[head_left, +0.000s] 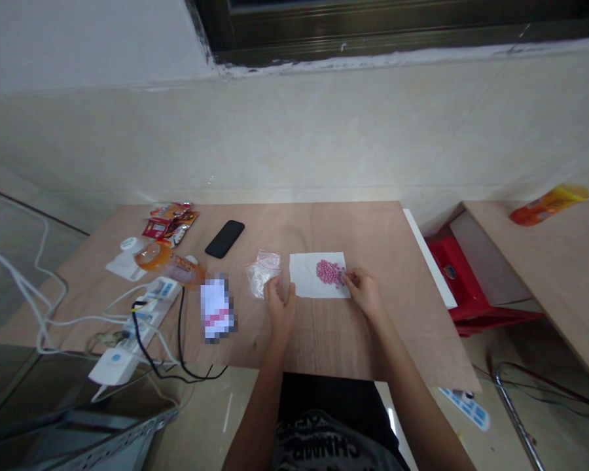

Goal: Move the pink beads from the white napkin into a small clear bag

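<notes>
Wooden table against a pale wall, viewed from within the room. Left of the left hand, an item is pixelated beyond reading; far right of the right hand, a bottle is cut off at its top. Pink beads lie on white paper between the hands, nearer the right. The left thumb and fingers stand apart beside a plastic bag; contact is hard to judge. The right fingertips are pinched narrow at the beads' right side; whether they hold one cannot be told. Wood extends rightward from the right hand; the near edge passes beneath the forearms.
</notes>
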The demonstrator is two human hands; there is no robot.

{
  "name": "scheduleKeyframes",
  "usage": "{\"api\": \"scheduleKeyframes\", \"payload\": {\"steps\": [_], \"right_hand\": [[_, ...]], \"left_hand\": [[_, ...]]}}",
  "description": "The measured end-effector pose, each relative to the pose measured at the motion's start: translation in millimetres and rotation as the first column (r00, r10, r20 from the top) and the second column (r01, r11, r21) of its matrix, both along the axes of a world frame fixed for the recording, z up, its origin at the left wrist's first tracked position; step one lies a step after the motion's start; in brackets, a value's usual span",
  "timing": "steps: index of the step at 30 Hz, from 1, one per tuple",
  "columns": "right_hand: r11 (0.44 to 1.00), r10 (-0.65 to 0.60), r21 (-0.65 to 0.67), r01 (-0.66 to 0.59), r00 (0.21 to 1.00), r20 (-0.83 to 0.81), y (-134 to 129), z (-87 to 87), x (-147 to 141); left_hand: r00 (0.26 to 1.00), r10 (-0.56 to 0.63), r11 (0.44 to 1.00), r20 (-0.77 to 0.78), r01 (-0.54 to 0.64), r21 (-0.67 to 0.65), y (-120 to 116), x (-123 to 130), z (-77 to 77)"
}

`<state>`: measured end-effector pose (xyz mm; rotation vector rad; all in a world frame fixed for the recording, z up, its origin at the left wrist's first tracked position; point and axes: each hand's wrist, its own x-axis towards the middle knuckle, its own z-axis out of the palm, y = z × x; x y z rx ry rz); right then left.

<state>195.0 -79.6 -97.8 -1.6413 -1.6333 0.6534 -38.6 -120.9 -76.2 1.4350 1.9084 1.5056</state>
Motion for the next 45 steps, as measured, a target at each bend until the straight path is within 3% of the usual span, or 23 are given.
{"api": "scheduleKeyframes", "payload": {"steps": [4,8,10,17,24,27,32,37,45], "right_hand": [[0.993,-0.121,-0.023,0.119,0.950,-0.289,5,-0.2,-13],[0.970,-0.220,-0.009,0.242,0.867,-0.448,-2,-4.6,-19],[0.971,-0.209,0.006,0.240,0.856,-0.474,-7,-6.5,-21],[0.987,-0.089,0.081,0.138,0.896,-0.435,-12,-10.5,-22],[0.977,0.039,0.213,-0.015,0.993,-0.109,-13,-10.9,-22],[0.962,-0.029,0.269,0.036,0.999,-0.031,-14,-5.5,-24],[0.964,-0.136,0.202,0.170,0.975,-0.173,-16,-3.8,-23],[0.960,-0.227,0.059,0.273,0.885,-0.406,-16,-8.2,-19],[0.968,-0.222,0.017,0.251,0.885,-0.409,-15,-10.0,-19]], "left_hand": [[0.933,-0.120,0.991,0.340,0.132,-0.013,16,31,-8.5],[0.891,-0.204,0.974,0.405,0.226,-0.007,23,40,-20.0],[0.885,-0.225,0.967,0.407,0.253,-0.015,23,39,-22.6],[0.851,-0.191,0.973,0.489,0.228,-0.017,21,34,-19.6],[0.830,-0.194,0.975,0.523,0.224,0.006,22,33,-24.1],[0.832,-0.200,0.974,0.517,0.228,0.008,22,33,-24.8],[0.832,-0.209,0.971,0.513,0.241,0.004,20,32,-22.6],[0.852,-0.201,0.972,0.484,0.235,-0.011,21,33,-23.2],[0.856,-0.208,0.970,0.474,0.242,-0.012,21,34,-21.5]]}}
